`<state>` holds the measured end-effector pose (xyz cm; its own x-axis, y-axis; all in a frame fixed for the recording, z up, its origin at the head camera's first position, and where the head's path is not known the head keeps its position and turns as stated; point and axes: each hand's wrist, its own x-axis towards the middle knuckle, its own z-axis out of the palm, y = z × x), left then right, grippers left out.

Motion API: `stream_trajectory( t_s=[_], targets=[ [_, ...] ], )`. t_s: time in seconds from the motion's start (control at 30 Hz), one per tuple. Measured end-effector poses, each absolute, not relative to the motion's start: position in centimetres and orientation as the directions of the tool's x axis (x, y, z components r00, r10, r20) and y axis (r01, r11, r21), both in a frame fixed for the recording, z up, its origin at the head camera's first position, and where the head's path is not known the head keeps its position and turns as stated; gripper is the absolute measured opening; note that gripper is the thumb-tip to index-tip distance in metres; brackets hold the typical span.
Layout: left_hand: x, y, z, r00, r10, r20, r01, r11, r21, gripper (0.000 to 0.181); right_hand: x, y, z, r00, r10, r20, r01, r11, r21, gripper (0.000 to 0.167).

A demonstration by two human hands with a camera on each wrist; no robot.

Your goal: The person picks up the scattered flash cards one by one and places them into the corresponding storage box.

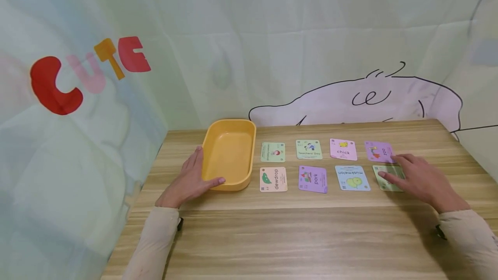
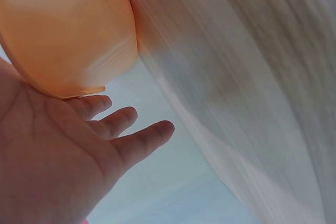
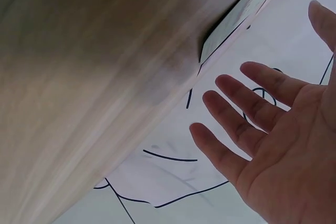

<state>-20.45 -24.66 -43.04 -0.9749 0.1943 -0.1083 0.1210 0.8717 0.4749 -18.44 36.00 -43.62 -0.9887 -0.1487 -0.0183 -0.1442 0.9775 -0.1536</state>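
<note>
An orange-yellow tray (image 1: 227, 154) stands at the table's left back. My left hand (image 1: 189, 180) rests against its left side and near corner, fingers extended; in the left wrist view the palm (image 2: 58, 150) lies along the tray's wall (image 2: 68, 30). Over the right end of the cards is my right hand (image 1: 424, 180), fingers spread, partly covering a green card (image 1: 393, 185) and close to the purple zoo card (image 1: 375, 152). In the right wrist view that hand (image 3: 278, 124) holds nothing, and a card's edge (image 3: 236, 22) shows beyond the fingers.
Two rows of cards lie right of the tray: the Lantern Festival (image 1: 273, 152), Teachers' Day (image 1: 309, 149) and chick (image 1: 343, 149) cards behind, with dewdrop (image 1: 273, 179), park (image 1: 313, 179) and muskmelon (image 1: 352, 178) in front. A printed curtain (image 1: 218, 55) hangs along the wooden table's (image 1: 272, 237) back and left.
</note>
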Motion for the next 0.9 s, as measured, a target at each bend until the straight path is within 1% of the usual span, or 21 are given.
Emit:
stream_trajectory(
  t_s=[0.37,0.47,0.67,0.73,0.8,0.9],
  targets=[
    [-20.4,-24.6,-43.0,-0.975,0.188,-0.115,0.113,0.876,0.469,0.131,-18.4,36.4,-44.1,-0.984,-0.175,-0.014,-0.17,0.972,-0.164,0.089],
    [-20.5,-24.6,-43.1,-0.975,0.189,-0.113,0.116,0.877,0.467,0.131,-18.5,36.5,-44.0,-0.982,-0.184,-0.031,-0.177,0.97,-0.164,0.089],
    [-20.5,-24.7,-43.0,-0.975,0.193,-0.108,0.121,0.873,0.473,0.13,-19.2,36.7,-43.5,-0.972,-0.225,-0.074,-0.211,0.963,-0.167,0.076],
    [-20.5,-24.7,-43.0,-0.975,0.195,-0.106,0.122,0.869,0.479,0.13,-19.4,36.6,-43.4,-0.97,-0.227,-0.087,-0.21,0.964,-0.165,0.074],
    [-20.5,-24.7,-43.0,-0.974,0.2,-0.102,0.127,0.866,0.484,0.13,-19.7,36.5,-43.2,-0.971,-0.215,-0.1,-0.197,0.967,-0.163,0.076],
    [-20.6,-24.6,-43.0,-0.973,0.207,-0.102,0.132,0.861,0.491,0.131,-19.9,36.5,-42.9,-0.976,-0.174,-0.131,-0.151,0.974,-0.171,0.085]
  ],
)
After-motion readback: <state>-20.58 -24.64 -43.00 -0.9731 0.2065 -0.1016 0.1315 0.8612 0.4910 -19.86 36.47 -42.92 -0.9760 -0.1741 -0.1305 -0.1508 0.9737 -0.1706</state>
